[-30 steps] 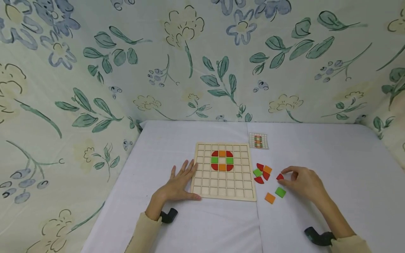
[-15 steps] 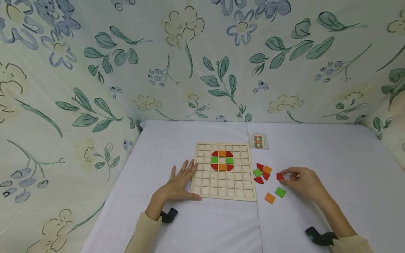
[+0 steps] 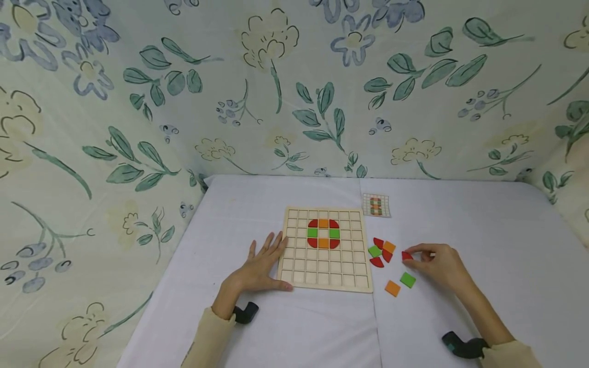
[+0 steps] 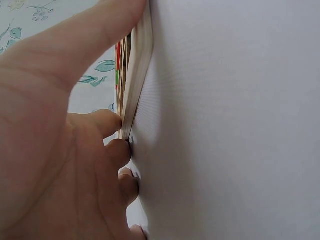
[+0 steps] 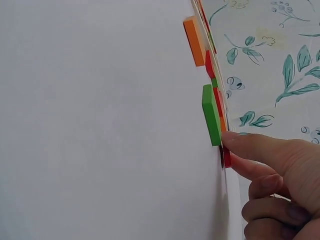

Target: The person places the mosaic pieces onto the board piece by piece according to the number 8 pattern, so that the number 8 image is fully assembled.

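Observation:
My left hand [image 3: 257,268] lies with spread fingers against the left edge of a wooden grid board [image 3: 303,268]; its thumb touches the lower left corner. In the left wrist view the board's rim [image 4: 142,55] sits by the thumb and fingertips. On the board, red, orange and green pieces form a ring around one bare cell. Between thumb and index finger, my right hand [image 3: 442,263] pinches a red quarter-circle piece [image 3: 407,256], just right of the loose pieces. The right wrist view shows this red piece [image 5: 227,159] at the fingertips, partly covered.
A small pattern card [image 3: 376,205] lies beyond the board's upper right corner. Several loose red, orange and green pieces [image 3: 377,262] lie right of the board. Nearer are a green square [image 3: 407,279] and an orange square [image 3: 392,288]. A floral cloth [image 3: 322,92] hangs behind the white table.
The red piece has turned slightly between my right thumb and index finger, with the hand staying almost in place. My left hand and the board have not moved.

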Motion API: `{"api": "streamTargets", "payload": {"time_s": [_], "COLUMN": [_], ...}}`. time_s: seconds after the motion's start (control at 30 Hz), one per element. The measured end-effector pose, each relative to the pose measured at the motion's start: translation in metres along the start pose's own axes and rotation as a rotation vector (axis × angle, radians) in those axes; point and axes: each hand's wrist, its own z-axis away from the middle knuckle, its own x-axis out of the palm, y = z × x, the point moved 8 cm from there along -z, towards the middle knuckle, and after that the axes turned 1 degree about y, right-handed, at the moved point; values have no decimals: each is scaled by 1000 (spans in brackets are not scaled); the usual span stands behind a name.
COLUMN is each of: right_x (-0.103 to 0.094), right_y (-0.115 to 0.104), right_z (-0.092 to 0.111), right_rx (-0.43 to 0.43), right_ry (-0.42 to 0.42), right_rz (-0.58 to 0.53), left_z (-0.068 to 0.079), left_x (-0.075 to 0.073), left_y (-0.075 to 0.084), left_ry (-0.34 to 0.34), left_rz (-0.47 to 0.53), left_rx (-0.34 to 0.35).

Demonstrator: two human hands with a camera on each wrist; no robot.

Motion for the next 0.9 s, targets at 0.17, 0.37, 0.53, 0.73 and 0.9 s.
{"api": "streamTargets", "payload": {"time_s": [0.17, 0.37, 0.53, 0.73, 0.9], "right_x": [4, 15, 35, 64, 80], "right_y": [-5, -38, -71, -102, -120], "right_z": [-2, -7, -13, -24, -29], "right_rx": [23, 19, -22, -94, -129], "right_ry": [-18, -67, -117, -179, -223], "right_rz": [-38, -109, -179, -200, -205], "left_z": [-1, -1, -2, -2, -2], "left_x": [1, 1, 2, 1, 1], "left_y": [-1, -1, -1, -1, -2], "left_ry": [0, 0, -2, 1, -7], "left_rz": [-16, -23, -24, -16, -15], "left_rx": [-4, -3, 2, -2, -3]}}
